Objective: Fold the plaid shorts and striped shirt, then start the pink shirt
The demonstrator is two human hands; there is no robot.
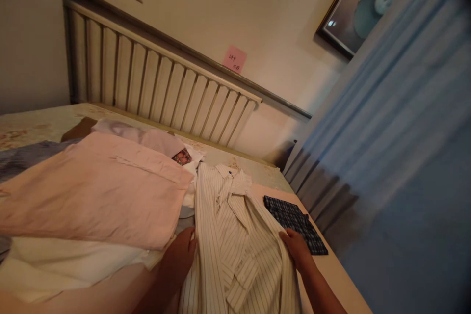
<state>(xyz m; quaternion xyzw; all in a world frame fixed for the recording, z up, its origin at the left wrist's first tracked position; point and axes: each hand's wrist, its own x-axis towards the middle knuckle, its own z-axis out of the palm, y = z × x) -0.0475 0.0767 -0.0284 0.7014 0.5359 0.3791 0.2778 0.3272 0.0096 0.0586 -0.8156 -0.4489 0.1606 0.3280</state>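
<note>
Striped shirt lies lengthwise between your two hands

The striped shirt point(239, 235) lies on the bed point(35, 125) directly in front of you, its long axis running away from you, with the collar point(225, 170) at the far end. Your hands flank it at its long edges. Your right hand point(298, 248) appears to pinch the right edge between thumb and fingers. Your left hand point(183, 250) is at the left edge, its fingers curled; you cannot tell from here whether cloth is caught in them. Neither hand is clearly nearer the shirt. A cuff point(241, 279) rests across the front, between your hands.

To your left, a pink cloth point(99, 186) spreads over other garments and crowds that side, with a cream cloth point(66, 265) showing below it. To your right, a dark checked garment point(294, 225) lies folded just beside the shirt and your right hand, and beyond it hangs a blue curtain point(397, 157). Nothing lies over the shirt's collar.
</note>
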